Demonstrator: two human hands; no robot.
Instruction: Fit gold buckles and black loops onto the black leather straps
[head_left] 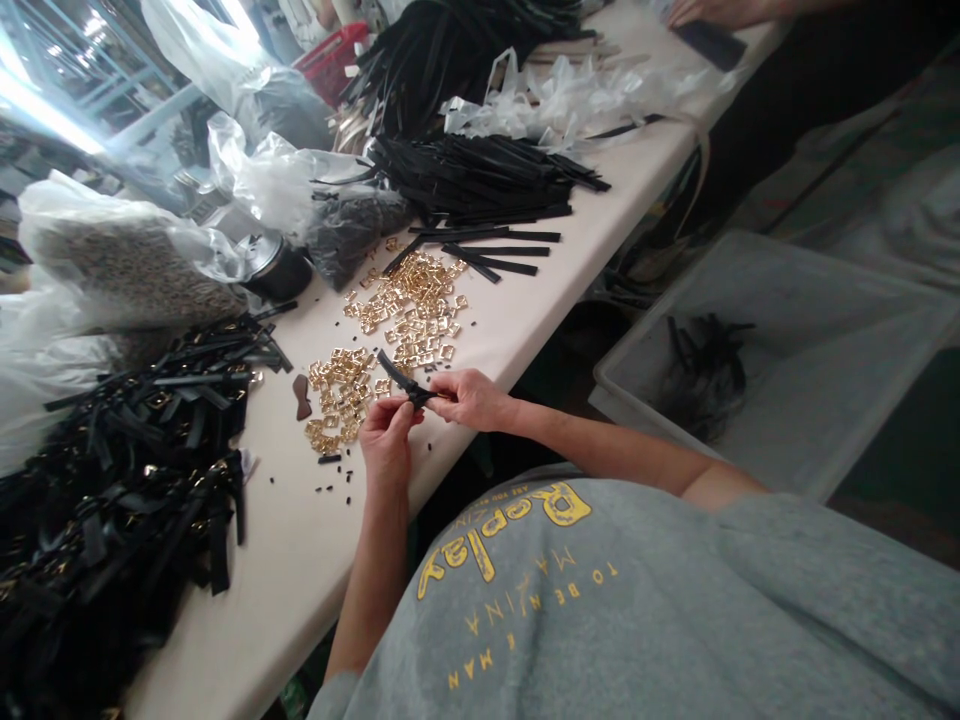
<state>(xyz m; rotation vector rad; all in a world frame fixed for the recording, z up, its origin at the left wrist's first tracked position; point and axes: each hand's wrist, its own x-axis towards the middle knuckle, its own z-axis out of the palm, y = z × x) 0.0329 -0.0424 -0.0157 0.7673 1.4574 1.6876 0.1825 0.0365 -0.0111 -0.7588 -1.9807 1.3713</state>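
Observation:
Fingertips pinched, my left hand (388, 430) grips a short black strap (397, 371) over the table's near edge. Close beside it, my right hand (474, 400) is closed on the same strap from the other side. One strap end sticks up and away from the fingers; the part between the hands is partly hidden. Just past my hands lie loose gold buckles in two heaps, a nearer heap (341, 395) and a farther heap (420, 295). Tiny black bits (337, 480) are scattered around my left hand.
Separate black straps (510, 250) lie beyond the buckles, before a thick strap bundle (480, 180). A big pile of buckled straps (127, 500) covers the left side. Plastic bags (127, 250) and a dark can (274, 265) line the back. A bin (795, 360) stands right; another person's hand (712, 12) shows far off.

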